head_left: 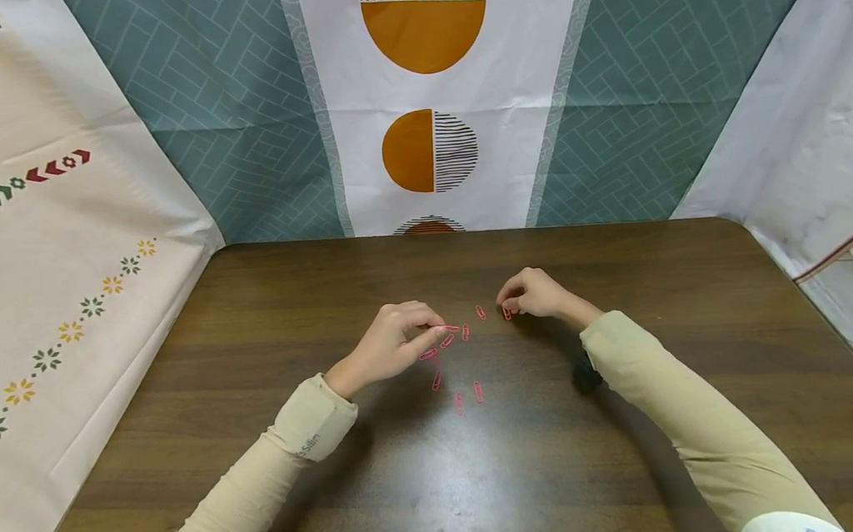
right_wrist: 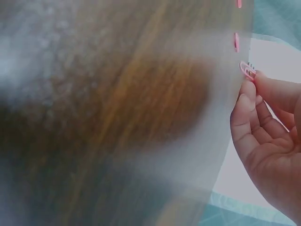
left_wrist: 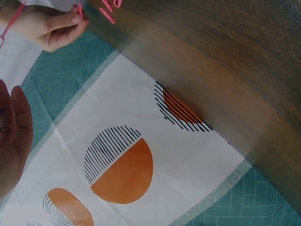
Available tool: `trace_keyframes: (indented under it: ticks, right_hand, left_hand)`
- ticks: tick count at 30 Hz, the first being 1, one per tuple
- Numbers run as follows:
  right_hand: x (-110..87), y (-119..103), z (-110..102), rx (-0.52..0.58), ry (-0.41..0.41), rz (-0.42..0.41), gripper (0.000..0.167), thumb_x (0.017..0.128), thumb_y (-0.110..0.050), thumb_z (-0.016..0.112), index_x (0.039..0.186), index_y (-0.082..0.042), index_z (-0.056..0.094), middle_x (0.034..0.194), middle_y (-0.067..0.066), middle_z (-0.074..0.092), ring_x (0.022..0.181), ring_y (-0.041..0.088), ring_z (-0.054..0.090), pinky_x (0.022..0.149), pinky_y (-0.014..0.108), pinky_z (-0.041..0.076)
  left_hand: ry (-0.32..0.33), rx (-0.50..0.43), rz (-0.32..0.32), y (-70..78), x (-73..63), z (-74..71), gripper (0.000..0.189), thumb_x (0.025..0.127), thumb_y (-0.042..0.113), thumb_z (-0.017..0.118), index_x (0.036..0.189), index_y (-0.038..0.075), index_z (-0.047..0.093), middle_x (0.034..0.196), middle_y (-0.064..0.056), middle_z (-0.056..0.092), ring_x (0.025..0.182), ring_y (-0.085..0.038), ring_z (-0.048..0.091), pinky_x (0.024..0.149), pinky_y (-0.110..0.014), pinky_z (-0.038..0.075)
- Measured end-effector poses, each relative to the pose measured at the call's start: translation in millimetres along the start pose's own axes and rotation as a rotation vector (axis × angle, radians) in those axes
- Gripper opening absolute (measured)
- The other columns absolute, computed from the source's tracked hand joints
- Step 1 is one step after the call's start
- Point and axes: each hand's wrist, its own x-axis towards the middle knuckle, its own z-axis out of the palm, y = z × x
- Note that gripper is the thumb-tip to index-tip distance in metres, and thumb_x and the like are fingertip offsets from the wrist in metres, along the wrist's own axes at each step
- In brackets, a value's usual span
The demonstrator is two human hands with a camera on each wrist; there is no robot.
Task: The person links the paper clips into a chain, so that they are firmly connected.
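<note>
My left hand (head_left: 396, 341) pinches a pink paper clip (head_left: 450, 328) between thumb and fingertips, over a loose curve of other pink clips. To its right, my right hand (head_left: 537, 292) pinches another pink paper clip (right_wrist: 246, 70) by one end. Between the hands lie two loose clips, one paper clip (head_left: 480, 313) closer to the right hand and one (head_left: 465, 332) by the left fingertips. Only part of the left hand (left_wrist: 14, 134) enters the left wrist view, where the right hand (left_wrist: 56, 26) appears at the top.
Several more pink clips lie below the hands, among them a clip (head_left: 437, 380) and a clip (head_left: 478, 391). A small black object (head_left: 586, 374) sits beside the right forearm. The brown wooden table (head_left: 286, 294) meets a patterned cloth (head_left: 254, 179) at its far edge.
</note>
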Motion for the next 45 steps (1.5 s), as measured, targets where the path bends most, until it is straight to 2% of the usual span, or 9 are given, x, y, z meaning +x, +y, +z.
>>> trace_keyframes:
  ticks: [6,14,20,24,27,31,35,40,45]
  right_hand:
    - [-9.2,-5.2,-5.9,0.085,0.012,0.005,0.007,0.084,0.000,0.062,0.085,0.004,0.066,0.070,0.009,0.065,0.064,0.020,0.061,0.061,0.037,0.052]
    - [-22.2,-9.2,-8.9,0.115,0.005,-0.010,0.007,0.085,-0.002,0.062,0.080,0.003,0.063,0.074,0.013,0.065,0.063,0.018,0.060,0.063,0.038,0.052]
    - [-33.4,-11.3,-9.1,0.038,-0.009,-0.094,0.010,0.089,-0.006,0.058,0.082,0.001,0.061,0.077,0.014,0.065,0.061,0.016,0.054,0.059,0.034,0.050]
    - [-39.1,-14.0,-7.6,-0.043,0.002,-0.161,0.012,0.091,-0.007,0.054,0.081,-0.001,0.056,0.080,0.011,0.066,0.059,0.014,0.049,0.056,0.028,0.044]
    - [-41.7,-15.5,-6.2,-0.055,0.032,-0.188,0.013,0.091,-0.007,0.054,0.080,-0.001,0.054,0.078,0.010,0.066,0.058,0.013,0.047,0.054,0.026,0.041]
    - [-44.1,-19.3,-4.2,-0.057,0.084,-0.232,0.013,0.090,-0.008,0.055,0.080,0.000,0.056,0.067,0.007,0.059,0.055,0.011,0.042,0.053,0.026,0.036]
    - [-46.6,-26.3,-1.9,-0.055,0.130,-0.282,0.010,0.089,-0.007,0.058,0.080,-0.002,0.057,0.066,0.005,0.055,0.055,0.011,0.039,0.053,0.025,0.034]
    - [-49.9,-37.2,0.3,-0.011,0.138,-0.278,0.007,0.088,-0.006,0.058,0.081,-0.004,0.058,0.064,0.007,0.053,0.054,0.010,0.039,0.051,0.025,0.034]
    - [-52.0,-41.9,3.8,-0.001,0.124,-0.269,0.009,0.089,-0.005,0.056,0.081,-0.004,0.056,0.060,0.001,0.048,0.052,0.010,0.041,0.050,0.025,0.036]
  left_hand:
    - [-0.003,-0.004,-0.001,-0.1,0.3,1.6,0.008,0.079,-0.004,0.065,0.080,0.005,0.067,0.072,-0.006,0.064,0.066,-0.010,0.055,0.058,-0.026,0.046]
    - [-0.003,-0.014,-0.008,0.0,1.5,4.4,0.006,0.081,-0.002,0.064,0.080,0.004,0.067,0.074,-0.006,0.064,0.066,-0.011,0.056,0.058,-0.033,0.047]
    - [-0.002,-0.008,-0.009,-1.4,1.8,6.7,0.005,0.081,-0.001,0.064,0.080,0.003,0.067,0.074,-0.005,0.064,0.066,-0.010,0.055,0.057,-0.036,0.048]
    - [-0.002,-0.003,-0.010,-1.4,2.1,7.3,0.005,0.081,-0.001,0.064,0.080,0.004,0.067,0.074,-0.005,0.064,0.066,-0.010,0.055,0.059,-0.029,0.047]
    - [-0.005,-0.006,-0.017,-0.7,2.9,7.4,0.005,0.081,-0.001,0.064,0.080,0.004,0.067,0.073,-0.005,0.064,0.066,-0.009,0.055,0.059,-0.029,0.047]
    - [-0.005,-0.004,-0.022,0.2,4.7,8.3,0.006,0.081,-0.001,0.064,0.079,0.004,0.067,0.073,-0.004,0.064,0.066,-0.010,0.055,0.058,-0.029,0.047]
    - [-0.005,-0.006,-0.035,0.2,6.2,9.7,0.007,0.081,-0.001,0.064,0.079,0.003,0.067,0.073,-0.002,0.064,0.065,-0.010,0.055,0.058,-0.023,0.046]
    - [-0.016,-0.025,-0.073,-1.2,7.3,12.0,0.008,0.084,0.001,0.062,0.079,0.002,0.067,0.072,-0.007,0.063,0.063,-0.008,0.054,0.057,-0.025,0.047]
    - [-0.016,-0.032,-0.089,-2.3,7.2,14.0,0.008,0.084,0.001,0.061,0.079,0.001,0.067,0.072,-0.009,0.064,0.062,-0.008,0.053,0.055,-0.027,0.047]
